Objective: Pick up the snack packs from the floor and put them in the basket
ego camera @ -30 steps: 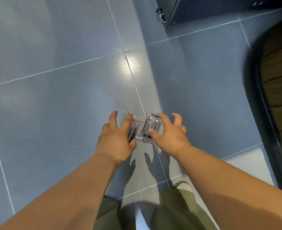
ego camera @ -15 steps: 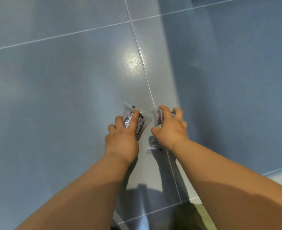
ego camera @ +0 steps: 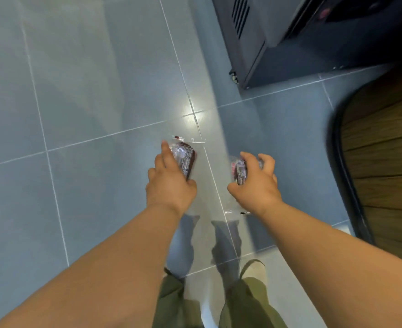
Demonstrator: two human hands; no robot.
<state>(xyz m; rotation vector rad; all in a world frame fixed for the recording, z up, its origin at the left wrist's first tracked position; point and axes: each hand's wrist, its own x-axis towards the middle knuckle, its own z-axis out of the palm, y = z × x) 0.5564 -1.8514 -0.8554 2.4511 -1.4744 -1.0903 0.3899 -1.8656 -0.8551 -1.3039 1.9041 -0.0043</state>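
Head view, lowest in the frame: olive trousers [ego camera: 178, 304] and a pale shoe [ego camera: 254, 271] stand on the blue-grey tiled floor [ego camera: 77, 114]. Two bare forearms reach up from the bottom corners toward the middle of the frame. The left hand [ego camera: 171, 183] sits just left of centre, knuckles to the camera. Its fingers are curled round the left snack pack [ego camera: 186, 159], with the forefinger laid along the wrapper and the thumb tucked under at the right. That pack juts beyond the fingertips, its long axis running up the frame with a slight lean to the left. Its clear sealed end is uppermost, above dark printed contents. The right hand [ego camera: 256, 183], near the left but apart from it, is at about the same height in the frame. It grips the right snack pack [ego camera: 239, 171] with fingers hooked over the top and the thumb pressing from the lower left. This pack stands nearly upright in the frame, and a clear wrapper end trails out below the wrist. Both hands' shadows fall on the tiles lower in the frame, apart from the hands. Farther off, a wooden surface [ego camera: 384, 162] with a dark rim curves down the right edge, and a dark vented cabinet [ego camera: 278, 55] fills the upper right.
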